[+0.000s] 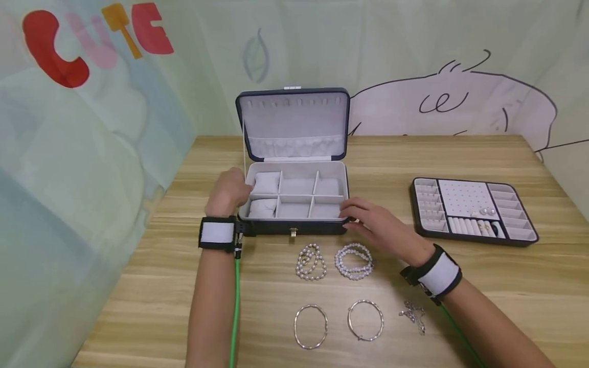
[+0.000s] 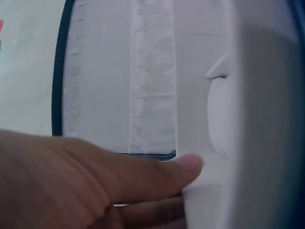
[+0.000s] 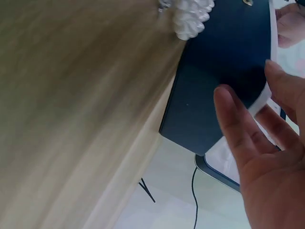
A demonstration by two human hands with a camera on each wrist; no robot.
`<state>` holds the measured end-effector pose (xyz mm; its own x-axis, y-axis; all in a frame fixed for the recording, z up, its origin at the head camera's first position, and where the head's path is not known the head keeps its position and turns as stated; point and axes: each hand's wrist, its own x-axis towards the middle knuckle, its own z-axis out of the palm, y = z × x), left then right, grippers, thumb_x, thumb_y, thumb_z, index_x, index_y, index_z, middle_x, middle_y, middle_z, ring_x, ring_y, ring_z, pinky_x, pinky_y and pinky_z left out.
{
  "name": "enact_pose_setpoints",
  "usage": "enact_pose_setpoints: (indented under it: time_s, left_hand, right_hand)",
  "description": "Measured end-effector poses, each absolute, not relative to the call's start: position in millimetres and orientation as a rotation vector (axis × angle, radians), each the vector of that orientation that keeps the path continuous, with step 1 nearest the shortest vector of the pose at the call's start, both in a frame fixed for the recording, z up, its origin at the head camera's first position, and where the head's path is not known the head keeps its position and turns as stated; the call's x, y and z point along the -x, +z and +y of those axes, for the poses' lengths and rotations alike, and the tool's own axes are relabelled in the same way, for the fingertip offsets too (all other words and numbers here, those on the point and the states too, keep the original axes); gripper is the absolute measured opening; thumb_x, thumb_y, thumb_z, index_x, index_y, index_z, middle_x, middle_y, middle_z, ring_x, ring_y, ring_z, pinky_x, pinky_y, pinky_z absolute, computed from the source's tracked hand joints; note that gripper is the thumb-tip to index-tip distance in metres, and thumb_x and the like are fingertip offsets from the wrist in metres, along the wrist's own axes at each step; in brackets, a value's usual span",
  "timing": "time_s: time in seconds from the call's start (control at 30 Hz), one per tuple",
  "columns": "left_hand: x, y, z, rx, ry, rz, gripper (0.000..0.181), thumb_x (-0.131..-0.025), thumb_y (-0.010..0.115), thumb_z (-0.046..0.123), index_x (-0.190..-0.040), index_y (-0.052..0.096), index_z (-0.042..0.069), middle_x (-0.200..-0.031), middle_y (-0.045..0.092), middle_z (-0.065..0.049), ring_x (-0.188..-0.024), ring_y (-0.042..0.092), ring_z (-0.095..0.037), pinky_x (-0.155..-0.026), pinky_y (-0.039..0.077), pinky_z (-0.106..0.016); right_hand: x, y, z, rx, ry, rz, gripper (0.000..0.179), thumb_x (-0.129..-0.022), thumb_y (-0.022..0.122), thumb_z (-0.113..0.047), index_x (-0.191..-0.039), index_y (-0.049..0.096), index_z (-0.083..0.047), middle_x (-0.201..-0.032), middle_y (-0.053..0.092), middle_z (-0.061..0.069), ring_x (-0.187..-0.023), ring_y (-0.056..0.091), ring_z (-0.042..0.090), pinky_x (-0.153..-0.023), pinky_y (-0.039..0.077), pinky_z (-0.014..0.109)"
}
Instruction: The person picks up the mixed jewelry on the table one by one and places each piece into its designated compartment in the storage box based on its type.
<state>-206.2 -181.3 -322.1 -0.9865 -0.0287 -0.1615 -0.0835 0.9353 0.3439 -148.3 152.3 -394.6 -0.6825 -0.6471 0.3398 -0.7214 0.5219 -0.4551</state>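
A dark blue jewelry box (image 1: 317, 228) stands with its lid (image 1: 294, 122) raised, showing a pale lining and six-way divided base. Two white cushions (image 1: 266, 183) fill the left compartments. My left hand (image 1: 228, 190) grips the box's left wall; in the left wrist view its thumb (image 2: 162, 176) lies over the wall, the other fingers lower and partly hidden. At the front right corner, my right hand (image 1: 379, 225) touches the rim with loosely spread fingers. The right wrist view shows the fingers (image 3: 233, 119) apart, one before the dark front wall, others over the rim.
Before the box lie a pearl necklace (image 1: 300, 271), pearl bracelets (image 1: 339, 267), two metal bangles (image 1: 296, 329) (image 1: 381, 313) and a silver chain (image 1: 414, 314). Right of it sits a jewelry tray (image 1: 465, 197) with rings and earrings. A printed cloth (image 1: 294, 46) hangs behind the table.
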Motion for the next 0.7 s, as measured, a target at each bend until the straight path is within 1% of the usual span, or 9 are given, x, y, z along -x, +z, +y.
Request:
enact_pose_setpoints:
  time_s: [0.07, 0.1, 0.2, 0.27, 0.33, 0.43, 0.5, 0.57, 0.7]
  left_hand:
    - [207, -324, -180, 0.083, 0.525, 2.988, 0.015, -0.092, 0.051, 0.001, -0.090, 0.064, -0.008, -0.087, 0.061, -0.020, -0.074, 0.054, -0.029, -0.056, 0.044, -0.034]
    - [207, -325, -179, 0.077, 0.517, 3.010, 0.016, -0.090, 0.050, -0.003, -0.092, 0.064, -0.009, -0.089, 0.063, -0.022, -0.074, 0.054, -0.029, -0.055, 0.043, -0.034]
    - [208, -326, -176, 0.073, 0.501, 3.043, 0.020, -0.087, 0.049, -0.007, -0.097, 0.066, -0.011, -0.093, 0.065, -0.025, -0.075, 0.054, -0.030, -0.055, 0.044, -0.036]
    - [209, -326, -173, 0.066, 0.498, 3.049, 0.021, -0.087, 0.049, -0.007, -0.099, 0.066, -0.012, -0.096, 0.066, -0.027, -0.078, 0.056, -0.031, -0.057, 0.047, -0.039]
    - [210, -327, -169, 0.053, 0.496, 3.053, 0.023, -0.087, 0.049, -0.006, -0.100, 0.066, -0.013, -0.100, 0.068, -0.029, -0.082, 0.060, -0.035, -0.062, 0.052, -0.044]
    - [212, -328, -164, 0.029, 0.484, 3.062, 0.025, -0.087, 0.049, -0.005, -0.102, 0.067, -0.013, -0.104, 0.069, -0.031, -0.088, 0.065, -0.039, -0.070, 0.056, -0.048]
    - [212, -328, -160, 0.019, 0.485, 3.056, 0.024, -0.087, 0.049, -0.005, -0.101, 0.067, -0.012, -0.103, 0.069, -0.030, -0.088, 0.065, -0.038, -0.069, 0.056, -0.048]
    - [212, -328, -157, 0.019, 0.506, 3.040, 0.023, -0.088, 0.048, -0.005, -0.099, 0.066, -0.011, -0.100, 0.069, -0.028, -0.083, 0.063, -0.034, -0.063, 0.054, -0.045]
    - [211, -330, -150, 0.010, 0.540, 3.006, 0.019, -0.090, 0.048, -0.004, -0.097, 0.064, -0.008, -0.093, 0.065, -0.022, -0.077, 0.056, -0.028, -0.054, 0.047, -0.037]
  right_hand:
    - [149, -396, 151, -1.184, 0.872, -2.602, 0.014, -0.099, 0.066, -0.009, -0.112, 0.068, -0.005, -0.124, 0.065, 0.011, -0.114, 0.066, 0.021, -0.099, 0.056, 0.039]
    - [149, -396, 150, -1.184, 0.867, -2.591, 0.013, -0.098, 0.066, -0.007, -0.111, 0.068, -0.004, -0.123, 0.065, 0.011, -0.111, 0.066, 0.021, -0.098, 0.056, 0.038]
    - [149, -397, 150, -1.181, 0.846, -2.578, 0.010, -0.098, 0.066, -0.005, -0.108, 0.067, -0.004, -0.119, 0.064, 0.010, -0.105, 0.066, 0.018, -0.093, 0.058, 0.036]
    - [149, -395, 152, -1.173, 0.832, -2.580, 0.010, -0.096, 0.067, -0.004, -0.106, 0.067, -0.004, -0.116, 0.064, 0.008, -0.102, 0.066, 0.017, -0.089, 0.058, 0.035]
    - [150, -393, 155, -1.160, 0.814, -2.591, 0.009, -0.095, 0.068, -0.003, -0.105, 0.067, -0.004, -0.114, 0.064, 0.006, -0.099, 0.065, 0.016, -0.087, 0.058, 0.035]
    - [151, -389, 160, -1.126, 0.800, -2.637, 0.010, -0.094, 0.072, -0.006, -0.103, 0.067, -0.006, -0.112, 0.064, 0.003, -0.096, 0.065, 0.015, -0.084, 0.058, 0.034]
    - [152, -387, 164, -1.100, 0.785, -2.675, 0.012, -0.093, 0.074, -0.010, -0.102, 0.067, -0.008, -0.110, 0.063, 0.001, -0.094, 0.065, 0.014, -0.082, 0.057, 0.033]
    - [153, -386, 167, -1.077, 0.777, -2.707, 0.015, -0.091, 0.077, -0.013, -0.100, 0.067, -0.009, -0.107, 0.063, 0.000, -0.090, 0.064, 0.014, -0.078, 0.056, 0.032]
    - [154, -383, 173, -1.054, 0.763, -2.750, 0.016, -0.087, 0.081, -0.014, -0.095, 0.067, -0.011, -0.100, 0.062, -0.001, -0.085, 0.062, 0.015, -0.074, 0.054, 0.030]
